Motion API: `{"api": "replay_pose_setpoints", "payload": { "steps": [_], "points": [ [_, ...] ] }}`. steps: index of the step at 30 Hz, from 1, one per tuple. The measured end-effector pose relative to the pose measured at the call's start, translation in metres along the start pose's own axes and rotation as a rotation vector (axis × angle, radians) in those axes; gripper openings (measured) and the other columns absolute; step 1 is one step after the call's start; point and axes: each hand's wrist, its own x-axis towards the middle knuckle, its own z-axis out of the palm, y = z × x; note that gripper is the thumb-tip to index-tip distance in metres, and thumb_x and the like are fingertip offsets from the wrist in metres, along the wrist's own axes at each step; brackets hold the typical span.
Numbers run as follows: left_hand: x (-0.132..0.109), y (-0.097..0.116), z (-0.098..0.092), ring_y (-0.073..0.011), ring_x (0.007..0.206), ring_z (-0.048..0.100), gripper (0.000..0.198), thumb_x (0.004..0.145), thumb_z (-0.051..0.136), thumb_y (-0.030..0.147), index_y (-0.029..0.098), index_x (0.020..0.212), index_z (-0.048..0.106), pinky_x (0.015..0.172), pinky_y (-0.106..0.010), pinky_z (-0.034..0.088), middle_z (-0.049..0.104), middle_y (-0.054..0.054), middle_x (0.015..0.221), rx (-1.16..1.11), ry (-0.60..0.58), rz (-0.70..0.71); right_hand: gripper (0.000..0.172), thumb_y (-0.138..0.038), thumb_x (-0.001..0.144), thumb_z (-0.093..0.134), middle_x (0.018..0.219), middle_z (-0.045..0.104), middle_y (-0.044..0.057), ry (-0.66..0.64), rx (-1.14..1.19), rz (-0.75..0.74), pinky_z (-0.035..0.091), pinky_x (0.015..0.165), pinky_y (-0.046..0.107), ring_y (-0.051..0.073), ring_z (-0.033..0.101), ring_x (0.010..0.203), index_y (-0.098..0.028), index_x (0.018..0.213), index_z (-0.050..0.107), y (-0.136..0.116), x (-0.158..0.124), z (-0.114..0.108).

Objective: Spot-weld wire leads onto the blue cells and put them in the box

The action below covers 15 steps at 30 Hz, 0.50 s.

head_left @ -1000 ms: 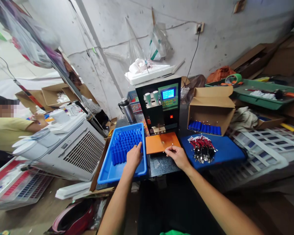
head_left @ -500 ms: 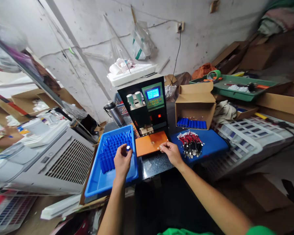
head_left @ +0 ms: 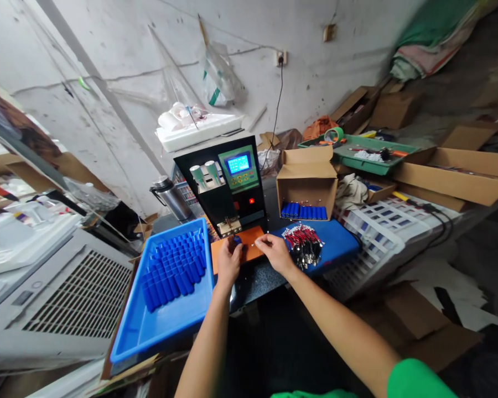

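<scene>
My left hand [head_left: 229, 260] is closed round a blue cylindrical battery cell [head_left: 237, 240] over the orange plate [head_left: 219, 249], just below the welding head [head_left: 229, 225] of a black spot welder [head_left: 249, 213]. Fingers cover most of that cell. Beside it, over the plate's right part, my right hand [head_left: 276, 251] pinches a small whitish piece, too small to name. Upright blue cells [head_left: 174, 271] fill much of a blue tray [head_left: 122, 337] on my left. A bundle of red and black wire leads [head_left: 302, 243] lies on a blue pad [head_left: 340, 243] to the right.
An open cardboard box [head_left: 305, 190] with blue cells lying in it stands behind the pad. A steel flask [head_left: 172, 198] is left of the welder. White foam with rolls [head_left: 199, 128] rests on top of the welder. A white crate [head_left: 369, 237] stands at right.
My left hand has moved right with the cell, from above the tray to the plate under the welding head. My right hand stays over the plate, closer to the left. The view has shifted right.
</scene>
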Motion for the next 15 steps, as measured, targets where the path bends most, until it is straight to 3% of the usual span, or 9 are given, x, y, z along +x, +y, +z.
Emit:
{"api": "replay_pose_setpoints", "payload": {
  "steps": [8, 15],
  "points": [
    [-0.003, 0.002, 0.002, -0.018, 0.086, 0.066, 0.028, 0.082, 0.061, 0.038, 0.018, 0.102, 0.061, 0.082, -0.032, 0.052, 0.069, -0.005, 0.092, 0.033, 0.017, 0.012, 0.02, -0.038, 0.076, 0.063, 0.074, 0.07, 0.004, -0.017, 0.045, 0.017, 0.052, 0.073, 0.032, 0.02, 0.065, 0.072, -0.019, 0.072, 0.066, 0.01, 0.037, 0.025],
    [-0.004, -0.002, 0.002, -0.0193, 0.092, 0.066, 0.032, 0.083, 0.061, 0.037, 0.017, 0.108, 0.063, 0.087, -0.034, 0.052, 0.07, -0.007, 0.098, 0.071, 0.057, 0.024, 0.014, -0.032, 0.075, 0.063, 0.072, 0.071, 0.004, -0.053, 0.095, 0.083, 0.052, 0.065, 0.029, 0.019, 0.066, 0.068, -0.019, 0.072, 0.066, 0.016, 0.045, 0.044]
  ]
}}
